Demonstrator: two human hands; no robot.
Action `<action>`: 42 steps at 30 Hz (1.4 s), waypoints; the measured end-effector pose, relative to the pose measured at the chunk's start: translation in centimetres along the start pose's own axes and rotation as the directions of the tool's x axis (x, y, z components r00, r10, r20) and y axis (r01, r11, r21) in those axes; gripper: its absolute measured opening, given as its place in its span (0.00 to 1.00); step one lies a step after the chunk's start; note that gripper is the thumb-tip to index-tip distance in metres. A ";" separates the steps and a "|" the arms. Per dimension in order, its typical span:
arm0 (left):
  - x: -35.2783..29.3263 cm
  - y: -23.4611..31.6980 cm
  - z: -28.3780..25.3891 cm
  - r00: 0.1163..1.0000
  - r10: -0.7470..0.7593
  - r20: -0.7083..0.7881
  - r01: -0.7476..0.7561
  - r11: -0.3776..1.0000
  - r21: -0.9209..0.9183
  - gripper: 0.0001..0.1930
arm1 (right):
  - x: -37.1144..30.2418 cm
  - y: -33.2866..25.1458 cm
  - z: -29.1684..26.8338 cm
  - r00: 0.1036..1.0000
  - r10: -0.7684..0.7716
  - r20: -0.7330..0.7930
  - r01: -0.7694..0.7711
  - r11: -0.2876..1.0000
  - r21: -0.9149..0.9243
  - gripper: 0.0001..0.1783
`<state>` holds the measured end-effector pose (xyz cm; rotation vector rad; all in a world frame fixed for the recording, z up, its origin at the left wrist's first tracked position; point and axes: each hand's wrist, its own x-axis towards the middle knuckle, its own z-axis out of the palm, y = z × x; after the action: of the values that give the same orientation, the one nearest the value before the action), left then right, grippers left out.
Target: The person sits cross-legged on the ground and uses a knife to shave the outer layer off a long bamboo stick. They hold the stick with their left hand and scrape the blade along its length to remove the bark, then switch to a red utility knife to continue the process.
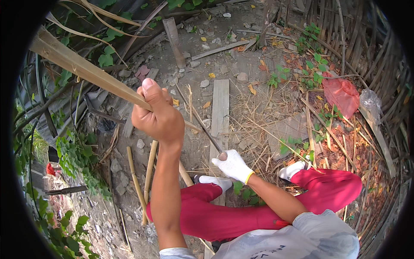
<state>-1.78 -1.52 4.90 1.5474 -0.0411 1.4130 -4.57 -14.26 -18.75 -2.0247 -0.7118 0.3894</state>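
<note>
Left hand (pixel 160 114) is bare and held up high — forearm running nearly straight out from the near edge, fist clenched around a long split bamboo piece (pixel 90 75), thumb sticking up past it. The bamboo piece slants in from the far left, through the fist, with a shorter bit poking out on the right side. Right hand (pixel 235 166), gloved in white, is further right and nearer, arm angling in from the near right, fingers wrapped round the handle of a long knife (pixel 207 133). Blade points far and left, crossing the bamboo's end — can't tell if they actually touch. Grey plank (pixel 221 99) lies beyond, red plastic bag (pixel 340 96) well off to the right
</note>
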 end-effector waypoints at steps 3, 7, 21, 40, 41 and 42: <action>-0.2 -0.5 -1.5 0.998 0.011 -0.057 -0.009 1.000 0.024 0.24 | -0.7 1.0 0.9 0.953 0.199 0.227 -0.230 0.966 0.119 0.26; 1.8 0.4 -3.8 0.974 -0.145 -0.174 0.145 0.989 -0.014 0.24 | 0.1 -3.0 -2.5 0.955 0.120 0.271 -0.139 0.989 0.052 0.26; -1.1 4.6 -1.9 0.995 -0.004 -0.095 0.017 0.991 0.134 0.22 | -3.8 0.9 -1.2 0.987 -0.151 -0.050 0.150 0.989 -0.017 0.26; -0.2 3.1 -3.5 0.979 -0.009 -0.203 0.013 1.000 0.019 0.23 | -3.6 5.5 3.8 0.800 0.369 0.474 -0.433 0.901 0.030 0.22; -0.7 2.9 -4.0 0.973 -0.008 -0.230 0.019 0.999 0.044 0.23 | -3.8 3.8 2.8 0.836 0.320 0.446 -0.406 0.907 0.111 0.23; -1.2 2.8 -4.0 0.972 -0.021 -0.233 0.032 0.998 0.046 0.23 | -3.4 3.2 2.4 0.807 0.383 0.450 -0.486 0.863 0.138 0.27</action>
<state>-6.76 -1.01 5.00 1.4069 0.1563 1.5753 -7.46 -16.12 -22.75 -1.8680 -0.3962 1.1500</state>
